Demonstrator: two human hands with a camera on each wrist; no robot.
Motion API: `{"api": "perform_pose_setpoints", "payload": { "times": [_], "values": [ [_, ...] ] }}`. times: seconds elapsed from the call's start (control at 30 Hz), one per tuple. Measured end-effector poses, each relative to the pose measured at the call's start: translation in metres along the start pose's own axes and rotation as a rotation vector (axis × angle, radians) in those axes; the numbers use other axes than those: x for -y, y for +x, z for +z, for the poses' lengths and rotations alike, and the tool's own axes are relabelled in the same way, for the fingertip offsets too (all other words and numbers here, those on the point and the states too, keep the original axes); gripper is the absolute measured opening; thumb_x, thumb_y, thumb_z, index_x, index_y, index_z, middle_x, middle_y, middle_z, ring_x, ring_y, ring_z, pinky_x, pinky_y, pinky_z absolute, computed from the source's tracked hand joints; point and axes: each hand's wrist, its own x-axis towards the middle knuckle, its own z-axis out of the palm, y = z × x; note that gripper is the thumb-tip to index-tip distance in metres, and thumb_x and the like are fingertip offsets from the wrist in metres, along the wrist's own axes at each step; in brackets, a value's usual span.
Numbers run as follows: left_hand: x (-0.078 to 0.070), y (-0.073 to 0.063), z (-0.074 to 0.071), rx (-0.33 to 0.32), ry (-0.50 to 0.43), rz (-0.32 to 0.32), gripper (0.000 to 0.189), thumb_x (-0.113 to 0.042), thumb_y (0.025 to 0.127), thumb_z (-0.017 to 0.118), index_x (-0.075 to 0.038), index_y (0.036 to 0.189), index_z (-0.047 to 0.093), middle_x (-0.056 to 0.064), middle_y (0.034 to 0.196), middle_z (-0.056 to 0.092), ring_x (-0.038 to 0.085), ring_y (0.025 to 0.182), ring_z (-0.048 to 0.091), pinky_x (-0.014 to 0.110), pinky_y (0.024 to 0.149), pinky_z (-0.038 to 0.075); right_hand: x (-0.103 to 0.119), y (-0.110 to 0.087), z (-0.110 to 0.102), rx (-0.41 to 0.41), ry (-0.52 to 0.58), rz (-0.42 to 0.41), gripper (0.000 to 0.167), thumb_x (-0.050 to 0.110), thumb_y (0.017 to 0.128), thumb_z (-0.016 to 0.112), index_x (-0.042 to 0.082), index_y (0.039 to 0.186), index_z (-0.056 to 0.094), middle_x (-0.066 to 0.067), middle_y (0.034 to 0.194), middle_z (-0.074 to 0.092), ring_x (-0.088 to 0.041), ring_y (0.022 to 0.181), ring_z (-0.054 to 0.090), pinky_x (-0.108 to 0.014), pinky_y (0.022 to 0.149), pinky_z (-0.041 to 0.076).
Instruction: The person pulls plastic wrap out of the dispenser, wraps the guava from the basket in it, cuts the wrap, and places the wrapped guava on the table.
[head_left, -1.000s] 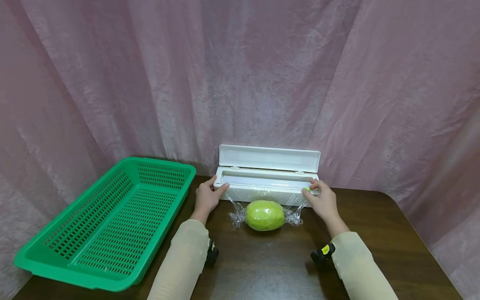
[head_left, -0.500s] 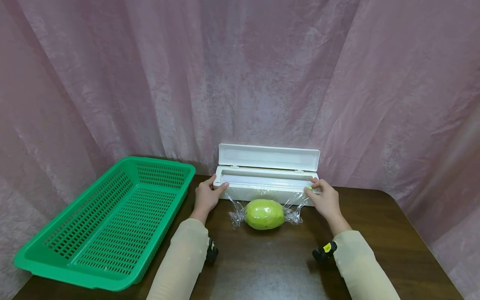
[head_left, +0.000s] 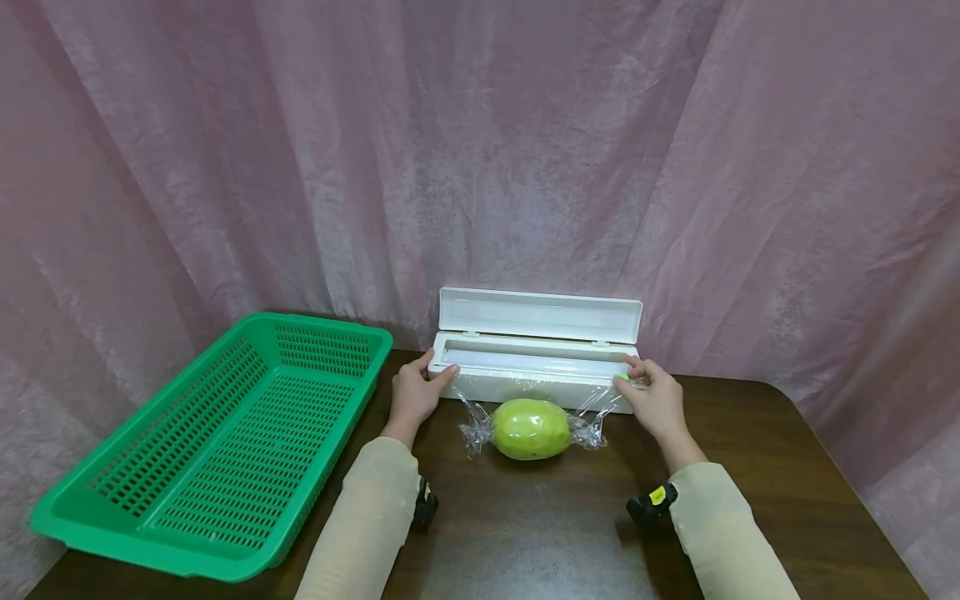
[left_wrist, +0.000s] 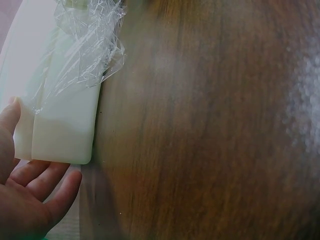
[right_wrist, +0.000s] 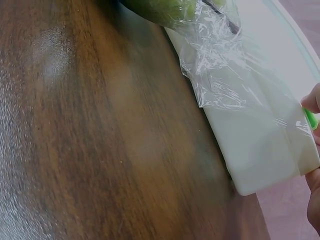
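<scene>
A white cling film dispenser [head_left: 517, 388] stands at the back of the table, its hinged lid [head_left: 540, 315] raised and a film roll inside. My left hand [head_left: 412, 396] grips its left end, thumb on the front top edge and fingers around the side. At the right end, my right hand [head_left: 658, 407] pinches a small green slide cutter [head_left: 623, 377] on the front edge. A yellow-green oval fruit [head_left: 531, 430] wrapped in clear film lies before the dispenser. The film is bunched at both its ends, and film [right_wrist: 220, 75] stretches from it up onto the dispenser's front.
A green perforated plastic basket [head_left: 300, 492] stands on the left of the brown wooden table [head_left: 525, 533]. A pink curtain [head_left: 525, 150] hangs right behind the dispenser and the table's back edge.
My right hand has slid slightly to the right along the dispenser's front edge with the green slide cutter. The left hand keeps its grip, and the fruit stays in place.
</scene>
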Motion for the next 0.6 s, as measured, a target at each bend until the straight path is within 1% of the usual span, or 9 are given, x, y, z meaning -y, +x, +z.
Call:
{"api": "perform_pose_setpoints", "payload": {
  "times": [0.1,0.17,0.27,0.4,0.5,0.6],
  "values": [
    [-0.0013,-0.0016,0.0001,-0.019,0.010,0.016,0.070,-0.041,0.082,0.072,-0.005,0.137,0.049,0.016,0.138,0.050,0.028,0.124,0.051,0.045,0.098,0.045,-0.0005,0.0005,-0.0003,-0.004,0.019,-0.003,0.019,0.014,0.083,0.069,-0.002,0.088,0.059,-0.013,0.124,0.063,-0.030,0.124,0.052,-0.039,0.095,0.044],
    [-0.0017,-0.0019,0.0003,-0.024,0.008,0.019,0.070,-0.041,0.082,0.072,-0.005,0.137,0.049,0.016,0.137,0.051,0.028,0.124,0.051,0.044,0.098,0.045,-0.0006,0.0007,-0.0005,-0.004,0.027,0.002,0.019,0.013,0.083,0.069,-0.002,0.088,0.059,-0.013,0.123,0.063,-0.030,0.124,0.053,-0.038,0.096,0.044],
    [0.0001,-0.0001,0.0008,-0.013,0.008,0.014,0.072,-0.042,0.082,0.072,-0.004,0.137,0.048,0.016,0.138,0.050,0.027,0.125,0.050,0.044,0.099,0.045,-0.0007,0.0005,-0.0009,-0.007,0.026,0.007,0.018,0.013,0.083,0.068,-0.002,0.089,0.060,-0.012,0.123,0.063,-0.029,0.124,0.053,-0.026,0.092,0.044],
    [0.0025,0.0021,0.0012,0.007,0.001,0.000,0.072,-0.041,0.082,0.072,-0.005,0.139,0.046,0.014,0.140,0.049,0.025,0.127,0.049,0.043,0.101,0.043,-0.0013,0.0005,-0.0004,-0.027,0.030,0.004,0.018,0.012,0.082,0.069,-0.003,0.089,0.061,-0.012,0.121,0.064,-0.028,0.123,0.054,-0.009,0.083,0.038],
    [0.0022,0.0022,0.0008,0.007,0.003,-0.001,0.072,-0.042,0.082,0.072,-0.005,0.139,0.047,0.014,0.139,0.049,0.024,0.126,0.050,0.042,0.101,0.043,-0.0018,0.0009,0.0002,-0.046,0.040,-0.003,0.017,0.010,0.081,0.069,-0.003,0.087,0.061,-0.013,0.119,0.065,-0.028,0.120,0.056,-0.004,0.078,0.036],
    [0.0019,0.0021,0.0003,0.005,0.003,-0.003,0.072,-0.042,0.081,0.072,-0.006,0.138,0.047,0.014,0.139,0.050,0.024,0.126,0.050,0.042,0.101,0.043,-0.0021,0.0006,0.0004,-0.056,0.043,-0.006,0.017,0.010,0.081,0.069,-0.004,0.087,0.061,-0.014,0.119,0.065,-0.028,0.119,0.056,-0.003,0.077,0.035]
  ]
}}
